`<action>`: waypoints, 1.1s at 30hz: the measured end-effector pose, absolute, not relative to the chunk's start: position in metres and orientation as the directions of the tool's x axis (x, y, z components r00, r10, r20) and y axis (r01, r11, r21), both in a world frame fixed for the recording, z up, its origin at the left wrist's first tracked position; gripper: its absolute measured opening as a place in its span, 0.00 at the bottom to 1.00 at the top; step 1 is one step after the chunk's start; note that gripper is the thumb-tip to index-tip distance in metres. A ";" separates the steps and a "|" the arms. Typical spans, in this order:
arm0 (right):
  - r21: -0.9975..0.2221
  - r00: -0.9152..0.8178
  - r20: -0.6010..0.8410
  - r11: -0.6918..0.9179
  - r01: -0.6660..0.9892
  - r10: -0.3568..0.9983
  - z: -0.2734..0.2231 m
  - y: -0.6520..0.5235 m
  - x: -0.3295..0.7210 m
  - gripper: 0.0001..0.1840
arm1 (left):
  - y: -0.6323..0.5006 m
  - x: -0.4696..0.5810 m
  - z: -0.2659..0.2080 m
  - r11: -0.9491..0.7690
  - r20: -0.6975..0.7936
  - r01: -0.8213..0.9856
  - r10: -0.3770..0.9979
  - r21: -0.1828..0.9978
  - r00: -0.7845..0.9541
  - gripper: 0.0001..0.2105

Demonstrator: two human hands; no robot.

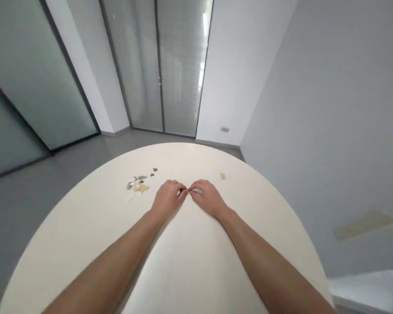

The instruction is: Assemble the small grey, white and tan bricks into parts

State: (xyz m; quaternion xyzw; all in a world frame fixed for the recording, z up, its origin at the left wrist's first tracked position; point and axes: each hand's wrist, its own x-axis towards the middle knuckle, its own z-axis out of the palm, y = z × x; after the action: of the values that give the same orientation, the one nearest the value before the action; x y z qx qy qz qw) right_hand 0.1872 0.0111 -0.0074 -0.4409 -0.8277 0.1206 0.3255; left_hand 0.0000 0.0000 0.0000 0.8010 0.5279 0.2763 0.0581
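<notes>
Left hand and right hand meet at the fingertips near mid-frame, above a rounded white table.
Thumb and fingers of both hands are drawn together in a pinch; I cannot tell whether they grasp a small piece, as the fingers hide the spot. Left of centre in the frame lies a loose pile of small pieces, grey, white and yellow, with 2 dark pieces just off its upper right and a white strip at its lower edge. Right of centre, a yellow piece lies beyond the right hand. Glass panels stand at top centre.
</notes>
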 end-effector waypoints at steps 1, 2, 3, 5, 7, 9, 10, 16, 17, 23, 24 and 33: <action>-0.486 -0.391 0.434 0.576 0.657 0.812 -0.007 0.011 0.187 0.07 | 0.000 0.000 0.000 -0.440 0.384 0.810 0.876 0.389 0.292 0.11; -0.485 -0.383 0.434 0.570 0.664 0.815 -0.007 0.012 0.187 0.08 | -0.001 0.000 0.000 -0.442 0.385 0.807 0.875 0.393 0.292 0.11; -0.483 -0.375 0.435 0.563 0.671 0.819 -0.008 0.012 0.187 0.08 | -0.001 0.001 0.000 -0.443 0.386 0.804 0.875 0.396 0.292 0.10; -0.477 -0.359 0.433 0.548 0.688 0.827 -0.009 0.013 0.187 0.09 | -0.001 0.001 0.000 -0.440 0.386 0.803 0.877 0.403 0.287 0.10; -0.469 -0.346 0.429 0.533 0.705 0.834 -0.011 0.014 0.188 0.09 | -0.002 0.001 0.000 -0.434 0.385 0.803 0.880 0.409 0.279 0.09; -0.461 -0.345 0.429 0.530 0.711 0.835 -0.012 0.015 0.188 0.10 | -0.002 0.001 -0.001 -0.425 0.385 0.805 0.883 0.413 0.269 0.09; -0.460 -0.345 0.433 0.533 0.711 0.833 -0.012 0.015 0.188 0.11 | -0.002 0.001 -0.001 -0.420 0.383 0.808 0.885 0.415 0.263 0.10; -0.450 -0.385 0.456 0.582 0.678 0.802 -0.004 0.010 0.186 0.08 | -0.001 0.001 0.001 -0.382 0.359 0.820 0.903 0.426 0.235 0.12; -0.440 -0.405 0.452 0.594 0.674 0.795 -0.003 0.009 0.185 0.08 | -0.001 0.001 0.001 -0.376 0.357 0.821 0.906 0.430 0.229 0.12; -0.415 -0.436 0.437 0.606 0.678 0.787 -0.007 0.012 0.185 0.12 | -0.001 0.001 -0.001 -0.386 0.355 0.807 0.904 0.446 0.237 0.12; -0.414 -0.434 0.437 0.605 0.680 0.788 -0.009 0.013 0.186 0.12 | -0.001 0.001 -0.001 -0.391 0.355 0.805 0.903 0.446 0.242 0.11; -0.324 -0.455 0.467 0.626 0.709 0.758 -0.007 0.010 0.186 0.18 | 0.001 0.001 -0.006 -0.401 0.369 0.809 0.896 0.430 0.248 0.11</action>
State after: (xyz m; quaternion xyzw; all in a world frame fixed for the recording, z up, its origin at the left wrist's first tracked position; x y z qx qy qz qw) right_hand 0.1861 0.0098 -0.0066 -0.4306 -0.8521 0.0413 0.2948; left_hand 0.0006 0.0006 -0.0057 0.7864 0.5418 0.2869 0.0757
